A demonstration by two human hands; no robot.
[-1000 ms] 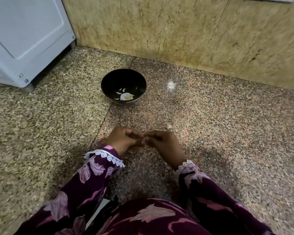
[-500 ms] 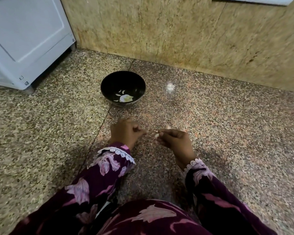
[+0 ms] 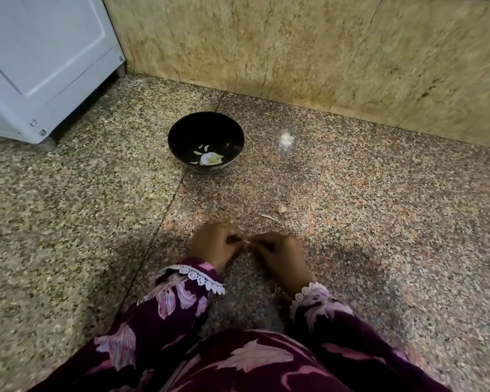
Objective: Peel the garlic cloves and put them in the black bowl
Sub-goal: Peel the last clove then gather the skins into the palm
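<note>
fingers (image 3: 239,241) of both hands curled and meeting tip to tip low over the floor (image 3: 68,222), pinched on something small and pale between them, most likely a garlic clove (image 3: 246,243), though almost wholly hidden and too small to read for sure. left hand (image 3: 214,244) knuckles up, right hand (image 3: 280,254) likewise, the two touching at the fingertips.

largest first: speckled granite floor, carrying everything; tan stone wall (image 3: 294,46) behind; white appliance (image 3: 40,60) at far left. black bowl (image 3: 205,141) upright on the floor, well apart from the hands, straight ahead and a little left, holding pale peeled pieces (image 3: 210,158) near its bottom. two skin scraps (image 3: 269,217) on the floor just beyond the right hand.

step in hand, by judgement: stripping skin off the pinched clove. best done by steadying with one hand and picking at the loose papery edge with the other thumbnail, pulling along the clove's length rather than across, rolling a little to free the next strip. better kept low over the floor, so a slip costs nothing. skins to the floor, not the bowl.

axis of the clove: cannot tell with confidence; the visible sliver seems to run left to right, between the two sets of fingertips. which end points where, not visible.
</note>
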